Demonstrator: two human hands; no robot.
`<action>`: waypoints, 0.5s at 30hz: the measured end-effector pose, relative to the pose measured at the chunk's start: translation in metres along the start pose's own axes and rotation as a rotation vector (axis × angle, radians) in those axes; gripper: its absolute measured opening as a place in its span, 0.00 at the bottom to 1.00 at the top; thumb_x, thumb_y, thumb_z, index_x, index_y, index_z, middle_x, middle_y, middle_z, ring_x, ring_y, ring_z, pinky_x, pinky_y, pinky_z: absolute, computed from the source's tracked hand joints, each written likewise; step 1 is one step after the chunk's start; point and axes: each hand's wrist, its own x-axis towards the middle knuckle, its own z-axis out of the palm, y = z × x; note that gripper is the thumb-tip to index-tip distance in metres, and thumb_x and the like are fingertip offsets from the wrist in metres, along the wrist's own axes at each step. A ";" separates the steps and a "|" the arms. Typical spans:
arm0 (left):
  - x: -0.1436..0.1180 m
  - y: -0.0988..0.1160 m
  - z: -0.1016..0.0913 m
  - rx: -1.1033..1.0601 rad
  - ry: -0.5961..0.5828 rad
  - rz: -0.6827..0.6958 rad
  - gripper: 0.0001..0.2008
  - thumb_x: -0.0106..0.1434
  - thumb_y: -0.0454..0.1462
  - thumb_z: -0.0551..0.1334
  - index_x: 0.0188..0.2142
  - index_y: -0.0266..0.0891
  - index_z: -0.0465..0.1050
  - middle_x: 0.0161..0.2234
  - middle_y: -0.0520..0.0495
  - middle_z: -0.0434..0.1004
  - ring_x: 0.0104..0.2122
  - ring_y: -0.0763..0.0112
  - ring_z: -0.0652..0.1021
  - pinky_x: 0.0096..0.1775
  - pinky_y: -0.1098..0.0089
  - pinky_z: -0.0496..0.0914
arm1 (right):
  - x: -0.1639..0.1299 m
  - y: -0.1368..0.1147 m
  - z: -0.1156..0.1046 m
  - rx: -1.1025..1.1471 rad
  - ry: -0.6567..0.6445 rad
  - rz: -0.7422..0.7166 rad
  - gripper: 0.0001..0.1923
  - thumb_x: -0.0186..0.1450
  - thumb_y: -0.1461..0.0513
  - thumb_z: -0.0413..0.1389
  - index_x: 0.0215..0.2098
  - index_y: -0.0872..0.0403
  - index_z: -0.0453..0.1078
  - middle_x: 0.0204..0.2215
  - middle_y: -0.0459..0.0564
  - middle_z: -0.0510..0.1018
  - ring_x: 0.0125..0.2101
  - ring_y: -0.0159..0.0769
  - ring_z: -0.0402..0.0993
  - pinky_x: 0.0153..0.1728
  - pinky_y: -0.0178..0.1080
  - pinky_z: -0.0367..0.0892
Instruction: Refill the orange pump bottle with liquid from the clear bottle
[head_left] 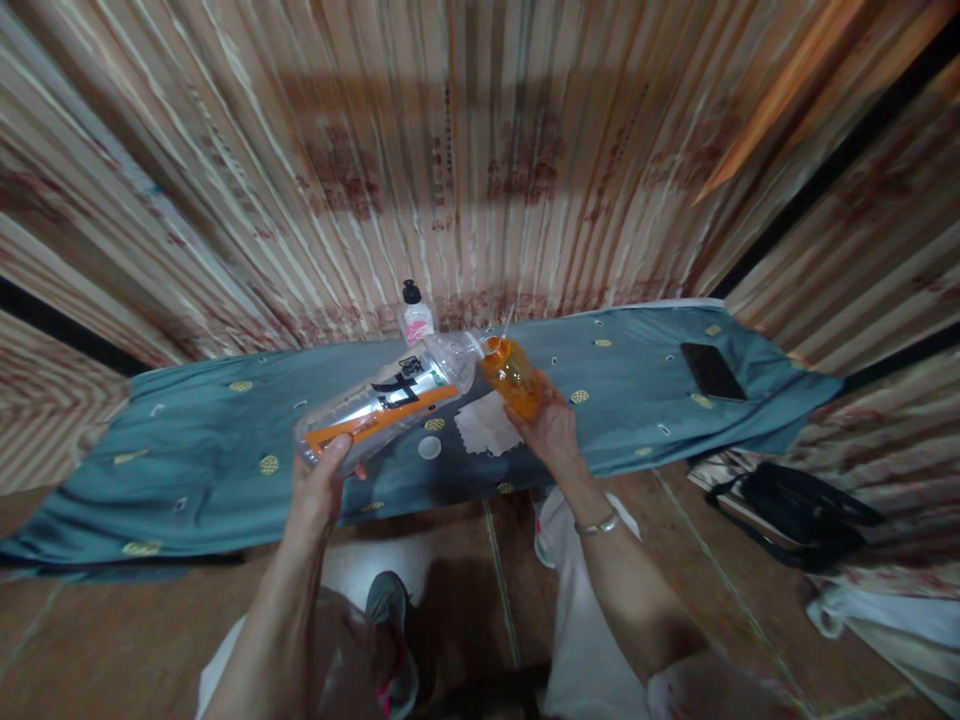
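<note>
My left hand (324, 484) is closed round the lower end of a clear plastic bottle (390, 400) with a silver and orange label. The bottle is tilted, its neck pointing up and to the right. My right hand (549, 424) grips a small orange bottle (513, 374), whose mouth is at the neck of the clear one; whether they touch I cannot tell. A thin clear piece sticks up near the two mouths. Beneath them on the cloth lie a pale napkin-like sheet (486, 424) and a round whitish cap (430, 447).
A blue-green patterned cloth (217, 430) covers the low table. At the back stands a squeeze bottle (417, 318) with a black top. A dark phone (712, 371) lies at the right. On the floor is a black bag (806, 505). Striped curtains (480, 150) hang behind.
</note>
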 end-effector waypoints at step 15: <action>-0.008 0.004 -0.004 -0.022 0.097 0.034 0.37 0.40 0.40 0.78 0.51 0.43 0.70 0.43 0.44 0.79 0.34 0.64 0.78 0.28 0.71 0.71 | 0.003 -0.006 -0.002 -0.029 -0.032 -0.006 0.36 0.63 0.54 0.62 0.62 0.64 0.59 0.52 0.68 0.80 0.51 0.51 0.79 0.48 0.46 0.76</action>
